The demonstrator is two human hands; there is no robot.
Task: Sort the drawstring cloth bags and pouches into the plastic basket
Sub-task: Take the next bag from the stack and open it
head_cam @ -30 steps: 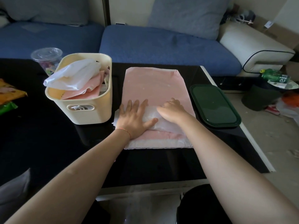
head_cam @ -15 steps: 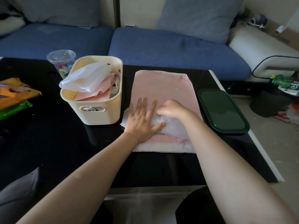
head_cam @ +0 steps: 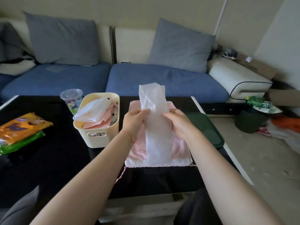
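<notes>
Above the surface's far right side, our two hands, left (head_cam: 134,120) and right (head_cam: 177,123), pinch one translucent white pouch (head_cam: 156,127) upright over one flat pink drawstring cloth bag (head_cam: 180,148); one cream plastic basket (head_cam: 97,135) stands just left.

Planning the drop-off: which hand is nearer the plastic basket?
Left. The left hand grips the folded translucent bag just right of the basket; the right hand holds the bag's far side.
</notes>
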